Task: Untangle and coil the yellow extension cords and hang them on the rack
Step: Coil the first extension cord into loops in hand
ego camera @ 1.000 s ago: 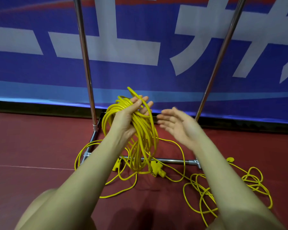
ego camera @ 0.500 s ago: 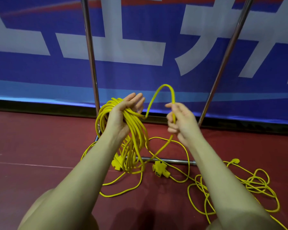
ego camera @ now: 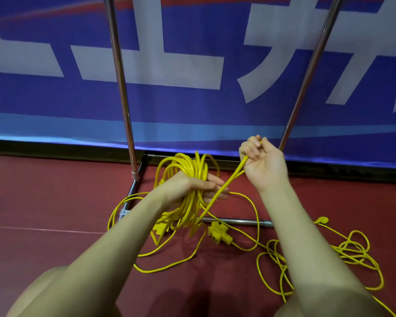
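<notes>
1. Banner (ego camera: 192, 106): blue with large white lettering, it fills the background above a dark red floor (ego camera: 44, 202). Neither bears on the task.

2. Rack (ego camera: 121, 88): two chrome uprights rise out of view and a base bar lies on the floor. Nothing hangs on the visible part; the top rail is out of frame, so hanging cannot be confirmed as begun.

3. Loose cord (ego camera: 329, 252): a tangled run lies on the floor at right, passing under the right forearm, with further slack loops below the coil. A flat yellow plug (ego camera: 321, 219) lies beyond the right forearm. This portion is judged uncoiled.

4. Coil (ego camera: 188, 177): a bundle of many yellow loops, held off the floor in front of the rack base, its lower loops hanging toward the base bar. Judged partly complete, perhaps over half of this cord gathered.

5. Left hand (ego camera: 192, 187): its grip is wrapped round the bundle at mid-height, fingers curled across the strands.

6. Right hand (ego camera: 263, 161): raised beside the right upright, its grip closed round a single strand (ego camera: 224, 186) that runs taut down past the coil.

7. Socket block (ego camera: 220, 233): a yellow multi-outlet end on the floor just below the coil; a second lies partly hidden behind the hanging loops.

8. Remaining, by judgement: lay the strand on the coil, gather the floor tangle, then hang.
</notes>
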A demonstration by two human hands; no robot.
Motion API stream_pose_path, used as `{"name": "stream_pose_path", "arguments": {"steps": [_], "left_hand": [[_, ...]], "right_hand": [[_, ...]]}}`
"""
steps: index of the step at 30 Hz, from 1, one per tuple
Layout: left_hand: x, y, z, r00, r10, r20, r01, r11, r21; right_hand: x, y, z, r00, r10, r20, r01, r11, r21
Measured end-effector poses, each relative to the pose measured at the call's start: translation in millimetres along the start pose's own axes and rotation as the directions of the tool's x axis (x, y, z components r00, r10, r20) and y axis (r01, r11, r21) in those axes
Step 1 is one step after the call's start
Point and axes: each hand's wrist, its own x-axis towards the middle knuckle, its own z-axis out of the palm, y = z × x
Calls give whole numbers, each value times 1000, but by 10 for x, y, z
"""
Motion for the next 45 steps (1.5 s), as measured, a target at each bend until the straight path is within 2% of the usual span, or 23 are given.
{"name": "stream_pose_path", "arguments": {"steps": [4, 8, 10, 14, 16, 19, 22, 24, 29, 30, 31, 33, 35, 39, 42, 44, 45], "left_hand": [[1, -22, 92, 989, -85, 122, 88, 996, -20], [8, -7, 194, 975, -69, 210, 54, 996, 77], [26, -9, 239, 979, -34, 200, 24, 998, 52], [81, 32, 270, 993, 81, 81, -71, 990, -123], [93, 100, 279, 991, 133, -13, -133, 969, -209], [117, 195, 280, 967, 190, -172, -243, 892, -382], [140, 267, 225, 922, 204, -329, -360, 767, -532], [152, 280, 145, 897, 208, -390, -416, 693, -589], [128, 267, 40, 901, 226, -369, -412, 713, -568], [115, 267, 15, 909, 223, -352, -395, 728, -561], [98, 270, -17, 917, 216, -335, -375, 753, -540], [65, 259, -82, 933, 194, -304, -323, 826, -463], [31, 238, -117, 948, 162, -275, -266, 877, -399], [-9, 244, -163, 951, 138, -275, -221, 929, -298], [-40, 307, -228, 952, 156, -264, -246, 903, -351], [-46, 316, -233, 952, 159, -261, -248, 901, -356], [-37, 303, -226, 953, 153, -263, -239, 910, -338]], "right_hand": [[50, -46, -40, 998, -57, -39, 58, 998, 12], [56, -82, -93, 997, -46, -61, 38, 992, -117], [36, -135, -111, 999, -6, -54, -7, 974, -227], [-58, -250, -140, 997, 80, -15, -78, 878, -472], [-115, -251, -157, 996, 91, -25, -87, 791, -605], [-193, -176, -216, 996, 91, -24, -71, 556, -828], [-267, -42, -287, 970, 243, -9, -88, 314, -945], [-292, 83, -319, 946, 323, 14, -42, 164, -986], [-259, 278, -331, 956, 255, 145, 142, 31, -989], [-265, 291, -305, 958, 237, 163, 155, 53, -987], [-267, 299, -269, 966, 190, 173, 152, 119, -981], [-253, 259, -178, 984, 50, 173, 149, 318, -936], [-209, 164, -118, 990, -36, 135, 137, 453, -881], [-144, 8, -161, 998, -61, 24, 49, 446, -894], [-96, 7, -217, 996, -62, -66, -35, 410, -911], [-85, 49, -220, 996, -8, -89, -76, 444, -893], [-86, 69, -213, 996, 21, -89, -88, 495, -865]]}}
